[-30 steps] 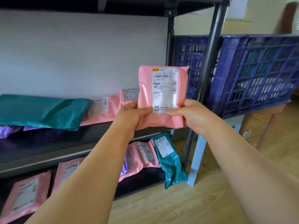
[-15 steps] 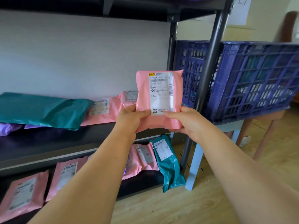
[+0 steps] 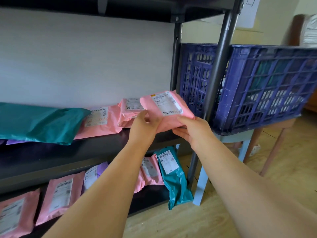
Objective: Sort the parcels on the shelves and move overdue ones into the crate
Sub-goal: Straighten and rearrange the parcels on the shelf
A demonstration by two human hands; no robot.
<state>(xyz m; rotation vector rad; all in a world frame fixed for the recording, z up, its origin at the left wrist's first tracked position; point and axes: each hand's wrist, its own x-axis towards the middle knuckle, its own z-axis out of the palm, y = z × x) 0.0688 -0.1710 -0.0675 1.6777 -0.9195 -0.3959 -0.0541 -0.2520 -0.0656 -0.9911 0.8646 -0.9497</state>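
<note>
Between both hands (image 3: pixel 171 124), above the shelf (image 3: pixel 96 148), a pink parcel (image 3: pixel 164 109) tilts.

Both bare forearms extend from near to far, converging at centre. Left hand (image 3: pixel 144 123) and right hand (image 3: pixel 193 131) grip the near edge of one pink parcel (image 3: pixel 169 120), thumbs on top.

1. This is a small parcel storage or pick-up room.
2. A dark metal shelving rack (image 3: pixel 221 66) holds pink mailers (image 3: pixel 101 121) and teal mailers (image 3: pixel 34 122) that carry barcoded shipping labels.
3. A blue plastic crate (image 3: pixel 257 83) stands beside the rack, above a pale wood-plank floor (image 3: pixel 283 169).
</note>
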